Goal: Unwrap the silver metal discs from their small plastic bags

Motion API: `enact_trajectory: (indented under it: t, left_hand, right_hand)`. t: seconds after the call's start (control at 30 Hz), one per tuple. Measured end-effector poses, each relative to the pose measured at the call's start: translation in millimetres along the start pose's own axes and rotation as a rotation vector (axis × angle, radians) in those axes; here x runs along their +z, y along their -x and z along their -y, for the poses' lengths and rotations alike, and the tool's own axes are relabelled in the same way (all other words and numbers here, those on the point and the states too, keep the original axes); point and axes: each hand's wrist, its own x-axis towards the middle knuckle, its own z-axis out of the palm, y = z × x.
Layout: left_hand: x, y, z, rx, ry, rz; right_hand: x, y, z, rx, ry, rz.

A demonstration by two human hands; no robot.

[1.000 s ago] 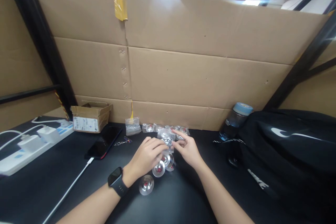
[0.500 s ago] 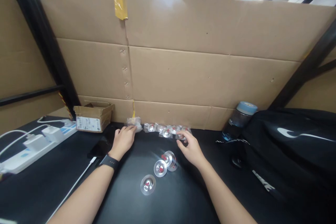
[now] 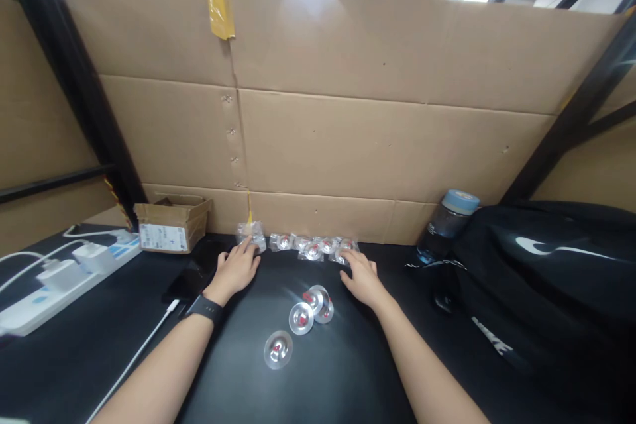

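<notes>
My left hand (image 3: 237,271) lies with its fingers stretched out, the tips at the near edge of a small heap of clear plastic bags (image 3: 252,232). To the right of that heap runs a row of bagged clear discs (image 3: 313,250) with silvery centres and red marks. At the row's right end, my right hand (image 3: 362,278) reaches with spread fingers, its fingertips on or just over the last packet (image 3: 342,255). Several unbagged discs lie nearer me: one alone (image 3: 278,350), another (image 3: 301,318) touching an overlapping group (image 3: 318,299).
On the left are a white power strip (image 3: 30,315) with plugs, an open cardboard box (image 3: 169,232) and a dark phone (image 3: 183,283) with a white cable (image 3: 134,361). A blue-lidded bottle (image 3: 444,228) and black bag (image 3: 551,291) stand right. Cardboard (image 3: 338,146) walls the back.
My left fingers have drawn back slightly toward me, uncovering more of the plastic bags. My right fingers have straightened and lowered onto the end packet. The view has shifted a little.
</notes>
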Motion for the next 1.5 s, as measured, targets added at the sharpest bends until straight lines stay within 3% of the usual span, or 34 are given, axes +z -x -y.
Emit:
enact_trajectory:
  t: [0.13,0.3,0.53,0.67,0.83,1.03,1.2,1.5]
  left_hand:
    - [-4.5,1,-2,-0.003,-0.003,-0.024]
    - [-19.7,6,-14,-0.002,-0.035,-0.143]
    - [-38.6,22,-60,0.189,0.162,-0.212]
    - [-46.7,35,-85,0.307,0.363,-0.245]
    - [-57.0,46,-103,0.322,0.696,-0.110]
    - [-60.4,52,-115,0.304,1.129,0.050]
    - [-59.1,55,-115,0.355,1.063,0.138]
    - [-61.4,53,-115,0.393,0.974,0.178]
  right_hand:
    - [-1,0,-1,-0.007,0.008,-0.031]
    - [-3,-1,-1,-0.026,0.024,-0.072]
    - [-12,-3,6,-0.038,0.034,-0.157]
    - [-14,-3,10,-0.038,-0.103,-0.212]
    - [-22,2,31,-0.115,-0.424,-0.304]
    - [-29,19,71,-0.345,-0.416,-0.334]
    - [-22,23,81,-0.306,-0.508,-0.317]
    - [-19,17,71,-0.250,-0.610,-0.335]
